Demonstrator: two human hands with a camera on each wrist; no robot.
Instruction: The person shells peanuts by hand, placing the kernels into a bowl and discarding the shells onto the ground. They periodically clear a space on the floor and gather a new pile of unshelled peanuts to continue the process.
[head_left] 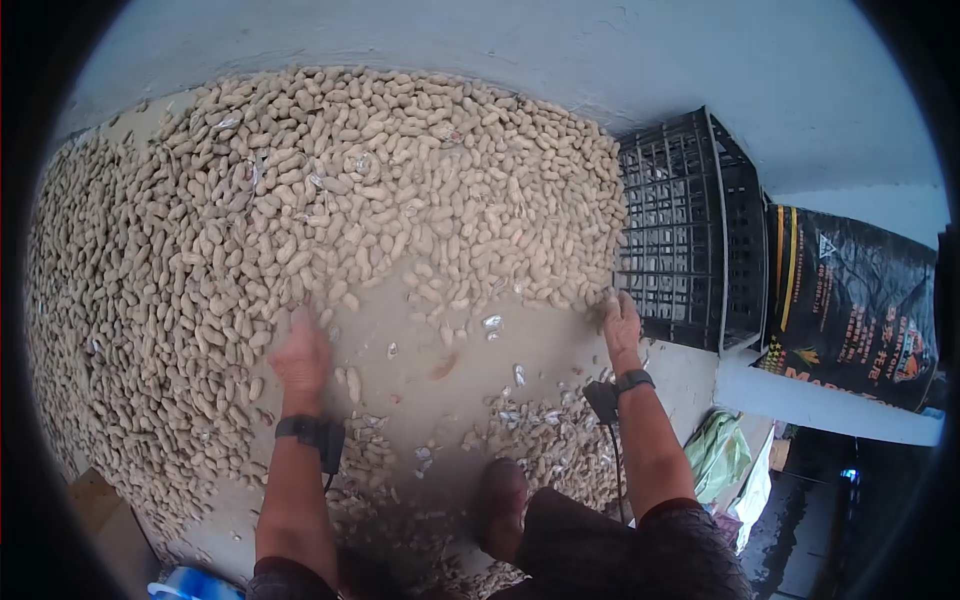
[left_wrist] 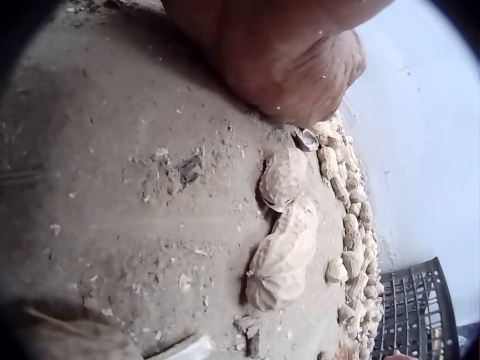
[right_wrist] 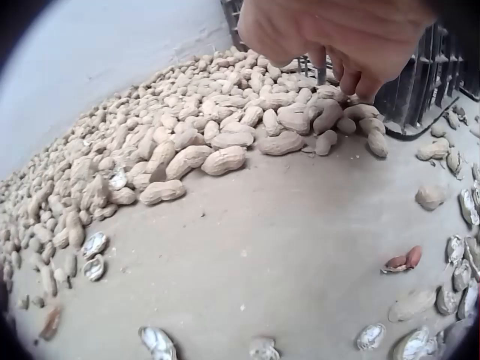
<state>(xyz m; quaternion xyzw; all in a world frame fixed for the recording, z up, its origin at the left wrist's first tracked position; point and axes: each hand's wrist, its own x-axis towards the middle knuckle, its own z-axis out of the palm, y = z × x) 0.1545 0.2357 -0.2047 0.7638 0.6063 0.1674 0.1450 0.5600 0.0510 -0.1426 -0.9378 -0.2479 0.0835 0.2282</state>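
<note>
Unshelled peanuts (head_left: 400, 180) lie in a broad heap on the floor. My left hand (head_left: 299, 352) is low at the heap's near edge, knuckles up. In the left wrist view its lower side sits right at the floor, with its fingertips hidden and two loose peanuts (left_wrist: 281, 247) close by. My right hand (head_left: 622, 328) is at the heap's right end, beside a black plastic crate (head_left: 672, 230). Its fingers (right_wrist: 352, 75) point down at the peanuts along the crate's foot, loosely bent, with no peanut visibly gripped.
Cracked shells and peanuts (head_left: 545, 435) are strewn on the floor around my foot (head_left: 503, 500). A pale wall (head_left: 480, 40) runs behind the heap. Right of the crate lies a black printed sack (head_left: 850, 300), with a green bag (head_left: 718, 455) nearer. A cardboard box (head_left: 105, 515) stands at lower left.
</note>
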